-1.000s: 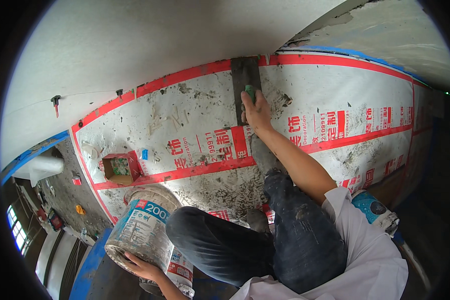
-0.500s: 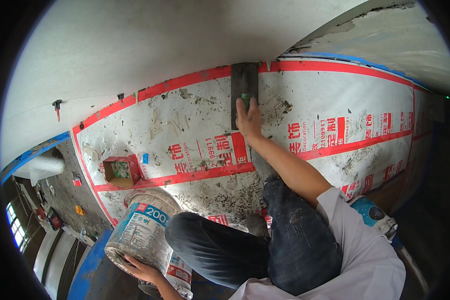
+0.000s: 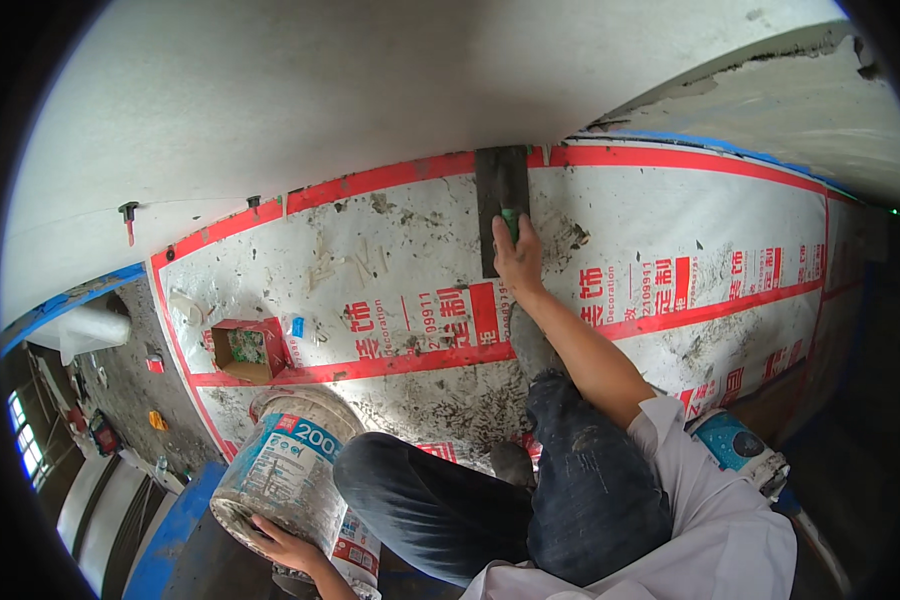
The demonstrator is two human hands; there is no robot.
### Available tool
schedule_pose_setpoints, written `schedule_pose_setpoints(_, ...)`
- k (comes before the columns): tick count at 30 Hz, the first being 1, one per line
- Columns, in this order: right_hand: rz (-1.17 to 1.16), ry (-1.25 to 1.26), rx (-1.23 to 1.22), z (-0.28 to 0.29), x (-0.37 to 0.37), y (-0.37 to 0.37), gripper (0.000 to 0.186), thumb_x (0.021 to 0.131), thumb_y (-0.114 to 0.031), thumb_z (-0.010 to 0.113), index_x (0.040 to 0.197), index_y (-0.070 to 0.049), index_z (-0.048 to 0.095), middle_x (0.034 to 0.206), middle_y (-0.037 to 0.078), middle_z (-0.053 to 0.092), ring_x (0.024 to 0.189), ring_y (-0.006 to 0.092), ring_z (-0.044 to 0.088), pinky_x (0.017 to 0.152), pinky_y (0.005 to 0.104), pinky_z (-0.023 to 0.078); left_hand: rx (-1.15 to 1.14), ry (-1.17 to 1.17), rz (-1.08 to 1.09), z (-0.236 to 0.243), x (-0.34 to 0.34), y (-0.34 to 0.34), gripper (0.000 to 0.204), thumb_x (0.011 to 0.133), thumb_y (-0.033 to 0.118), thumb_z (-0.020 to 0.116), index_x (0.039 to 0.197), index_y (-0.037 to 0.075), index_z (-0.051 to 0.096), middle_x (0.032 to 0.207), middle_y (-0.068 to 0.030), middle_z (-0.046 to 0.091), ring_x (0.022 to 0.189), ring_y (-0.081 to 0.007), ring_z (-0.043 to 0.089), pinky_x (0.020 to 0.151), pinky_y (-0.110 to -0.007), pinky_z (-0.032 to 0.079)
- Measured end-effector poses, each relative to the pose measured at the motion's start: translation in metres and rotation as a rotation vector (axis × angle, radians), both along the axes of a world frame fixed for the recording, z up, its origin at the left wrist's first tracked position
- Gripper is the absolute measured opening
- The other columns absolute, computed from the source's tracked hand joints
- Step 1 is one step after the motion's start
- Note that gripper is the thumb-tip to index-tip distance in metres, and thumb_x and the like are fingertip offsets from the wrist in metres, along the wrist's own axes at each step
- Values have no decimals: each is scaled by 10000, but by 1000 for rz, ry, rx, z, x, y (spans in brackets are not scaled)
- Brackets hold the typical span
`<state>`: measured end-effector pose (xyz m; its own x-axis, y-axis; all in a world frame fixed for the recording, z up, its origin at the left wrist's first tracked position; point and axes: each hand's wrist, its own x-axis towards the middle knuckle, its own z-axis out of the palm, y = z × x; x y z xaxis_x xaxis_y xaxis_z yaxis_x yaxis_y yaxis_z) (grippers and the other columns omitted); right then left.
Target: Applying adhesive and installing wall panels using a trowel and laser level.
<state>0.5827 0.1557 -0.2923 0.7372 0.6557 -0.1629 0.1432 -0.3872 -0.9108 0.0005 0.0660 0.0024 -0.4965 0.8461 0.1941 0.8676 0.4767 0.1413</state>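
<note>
My right hand (image 3: 517, 262) is closed on the green handle (image 3: 510, 224) of a dark flat steel trowel (image 3: 500, 175). The blade lies upright in the picture across the red border of the printed white covering (image 3: 670, 195), its far end against the pale curved surface (image 3: 300, 100) above. My left hand (image 3: 280, 541) grips the bottom rim of a tilted, dirty plastic bucket (image 3: 275, 460) with a blue label, beside my bent left knee; the bucket's inside is hidden. Dark smears and scattered crumbs lie on the covering around the trowel.
A small red cardboard box (image 3: 245, 350) and a blue scrap (image 3: 298, 326) lie at the left. Black-topped clips (image 3: 129, 222) sit on the pale surface. Another container (image 3: 735, 450) is at my right hip. Blue-edged boarding (image 3: 185, 530), debris and a window (image 3: 25, 435) are at the lower left.
The scene has shifted down in the view. The trowel has moved only slightly against the covering, a little to the right, still in my right hand. My left hand still grips the bucket.
</note>
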Motion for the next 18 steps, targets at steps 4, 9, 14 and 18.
schedule_pose_setpoints(4, 29, -29, -41, 7, 3, 2, 485, 1107, -426, 669, 1038, 50, 609, 798, 289, 664, 769, 516, 684, 672, 521, 513, 5, -16, 36, -3, -6, -4, 785, 1143, 572, 557, 1556, -95, 563, 1562, -329, 597, 1388, -481, 595, 1184, -479, 439)
schedule_pose_setpoints(9, 8, -146, -10, 1, -13, 6, 490, 1115, -416, 654, 1077, 69, 590, 939, 343, 700, 900, 547, 708, 751, 528, 534, -23, -56, 18, 0, -4, -1, 749, 1157, 535, 548, 1592, -75, 532, 1632, -316, 534, 1479, -454, 536, 1233, -493, 410)
schedule_pose_setpoints(14, -12, 11, -64, -1, -6, 13, 506, 1122, -417, 640, 1144, 86, 596, 938, 342, 694, 917, 577, 685, 772, 543, 532, -35, -44, 107, -8, 6, 1, 797, 1152, 575, 525, 1612, -76, 503, 1647, -327, 511, 1508, -463, 507, 1242, -492, 399)
schedule_pose_setpoints(18, 33, 4, -186, 1, -20, 6, 509, 1122, -411, 647, 1170, 94, 602, 931, 343, 693, 927, 576, 693, 770, 560, 528, -13, -66, 98, 1, -3, -2, 823, 1149, 586, 529, 1605, -99, 503, 1648, -312, 524, 1498, -446, 516, 1262, -469, 358)
